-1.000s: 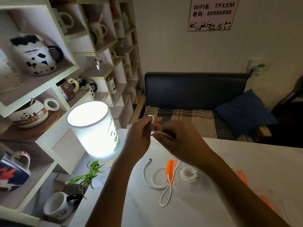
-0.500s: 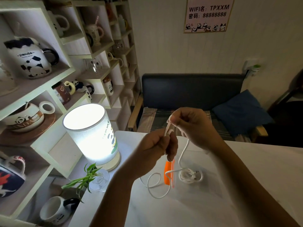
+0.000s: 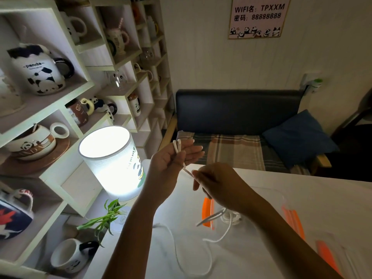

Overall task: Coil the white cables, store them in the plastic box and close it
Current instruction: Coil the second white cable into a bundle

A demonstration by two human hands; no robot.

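Observation:
My left hand (image 3: pixel 173 158) is raised above the table's far edge, with two strands of a white cable (image 3: pixel 177 147) pinched between its fingers. Just right of it and lower, my right hand (image 3: pixel 219 184) grips the same cable. The cable's slack hangs down and trails in loose loops (image 3: pixel 177 250) over the white table (image 3: pixel 302 190). A second white cable (image 3: pixel 231 217) lies coiled inside the clear plastic box (image 3: pixel 267 191) with orange latches (image 3: pixel 207 212). Part of the box is hidden behind my right arm.
A lit cylindrical lamp (image 3: pixel 112 164) stands at the table's left edge, with a small green plant in a glass (image 3: pixel 108 216) beside it. Shelves of panda mugs (image 3: pixel 38 71) fill the left side. A dark bench with a blue cushion (image 3: pixel 298 137) is behind the table.
My left hand has risen to the left and spread its fingers, while my right hand has dropped and drawn the cable taut between them. The slack on the table has shifted.

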